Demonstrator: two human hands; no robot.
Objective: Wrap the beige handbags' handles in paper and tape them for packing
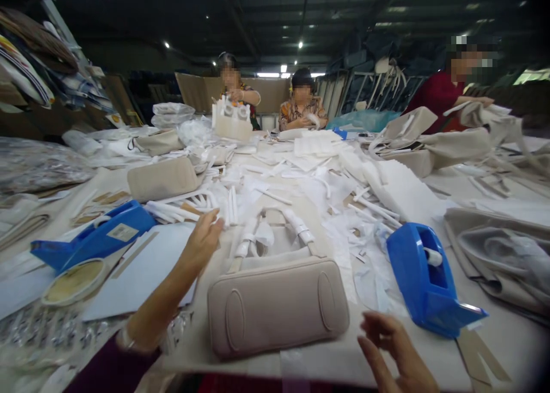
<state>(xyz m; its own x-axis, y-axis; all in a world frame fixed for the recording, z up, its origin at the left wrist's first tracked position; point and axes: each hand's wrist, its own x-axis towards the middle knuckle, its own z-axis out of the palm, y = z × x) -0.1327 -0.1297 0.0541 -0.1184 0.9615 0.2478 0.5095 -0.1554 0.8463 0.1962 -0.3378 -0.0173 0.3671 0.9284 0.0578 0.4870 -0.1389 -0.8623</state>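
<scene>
Open lane between bag (279, 310) and right-side tape dispenser (421, 281), right hand (395, 347) at the near end. Left hand (201, 238) tighter: left-side tape dispenser (97, 235) outboard, white tubes (233, 205) just past fingertips (low clutter). Handles (302, 231) block straight forward; air above free.

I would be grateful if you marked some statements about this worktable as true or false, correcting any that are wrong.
1. The handbag lies with its base facing the person. True.
2. The right hand grips the handbag. False: it is apart from the handbag, with no object visible in it.
3. A blue tape dispenser sits to the right of the handbag. True.
4. The handle is completely bare. False: the handle has white wrapping around part of it.
5. White rods lie near the left hand. True.
</scene>
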